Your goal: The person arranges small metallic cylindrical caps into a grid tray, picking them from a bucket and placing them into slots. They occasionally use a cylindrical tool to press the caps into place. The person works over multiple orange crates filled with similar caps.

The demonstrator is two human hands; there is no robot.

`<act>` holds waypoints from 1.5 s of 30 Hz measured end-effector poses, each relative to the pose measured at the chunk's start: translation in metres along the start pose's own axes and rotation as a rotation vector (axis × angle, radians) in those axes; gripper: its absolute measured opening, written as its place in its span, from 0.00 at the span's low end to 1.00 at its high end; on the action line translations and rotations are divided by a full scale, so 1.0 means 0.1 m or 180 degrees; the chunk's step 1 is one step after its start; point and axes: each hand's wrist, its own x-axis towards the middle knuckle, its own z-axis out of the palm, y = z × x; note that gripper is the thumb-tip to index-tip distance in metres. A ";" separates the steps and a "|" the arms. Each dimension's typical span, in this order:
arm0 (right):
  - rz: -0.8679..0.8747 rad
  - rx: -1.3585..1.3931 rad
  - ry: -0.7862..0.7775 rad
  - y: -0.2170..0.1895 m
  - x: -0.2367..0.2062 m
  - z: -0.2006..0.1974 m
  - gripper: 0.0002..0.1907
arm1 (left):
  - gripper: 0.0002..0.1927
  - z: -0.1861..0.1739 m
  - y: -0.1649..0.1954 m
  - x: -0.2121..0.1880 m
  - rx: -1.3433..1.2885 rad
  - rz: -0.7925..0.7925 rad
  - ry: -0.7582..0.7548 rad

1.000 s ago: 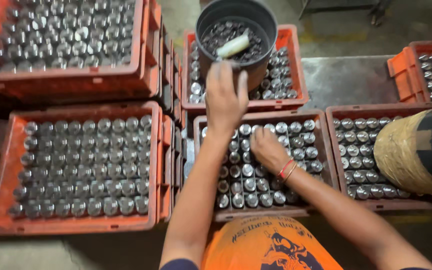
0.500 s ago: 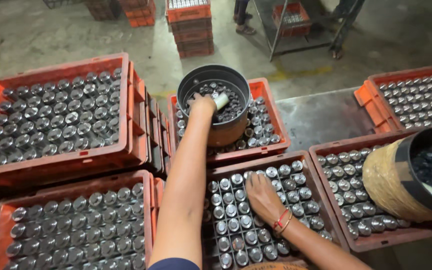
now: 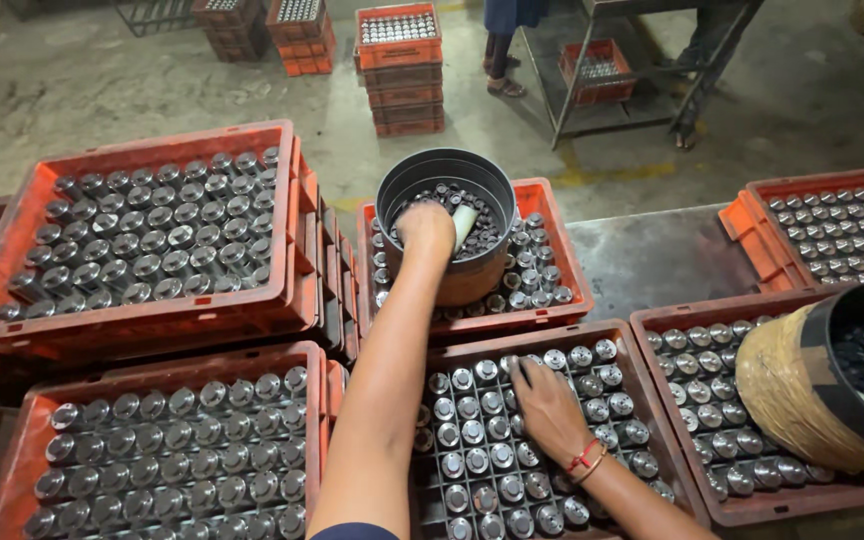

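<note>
Left hand (image 3: pixel 426 226) digs closed into the bucket (image 3: pixel 446 180) of caps; right hand (image 3: pixel 546 405) lies flat, holding nothing, on the crate (image 3: pixel 472 350), nearly all cells filled.

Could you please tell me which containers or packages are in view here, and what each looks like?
Dark round bucket: on the far orange crate, left hand inside.
Near orange crate: gridded, under the right hand.
Fibre-wrapped tub: right, tilted.
No labels, signs or screens.

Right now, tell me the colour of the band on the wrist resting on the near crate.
Red, with a thin orange-gold strand, on the right hand's wristband; head view.
</note>
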 end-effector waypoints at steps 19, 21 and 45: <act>-0.0138 0.0186 -0.0106 -0.03 0.23 -0.04 0.08 | 0.24 0.12 -0.07 0.11 -0.0512 -0.0358 -0.1569; -0.0137 0.0396 0.0064 0.00 0.29 -0.02 0.04 | 0.22 0.14 -0.08 0.12 -0.0470 -0.0326 -0.1514; 0.0033 0.0507 0.0122 0.06 0.20 0.00 0.07 | 0.16 -0.56 0.17 -0.40 -0.1724 0.0380 0.1335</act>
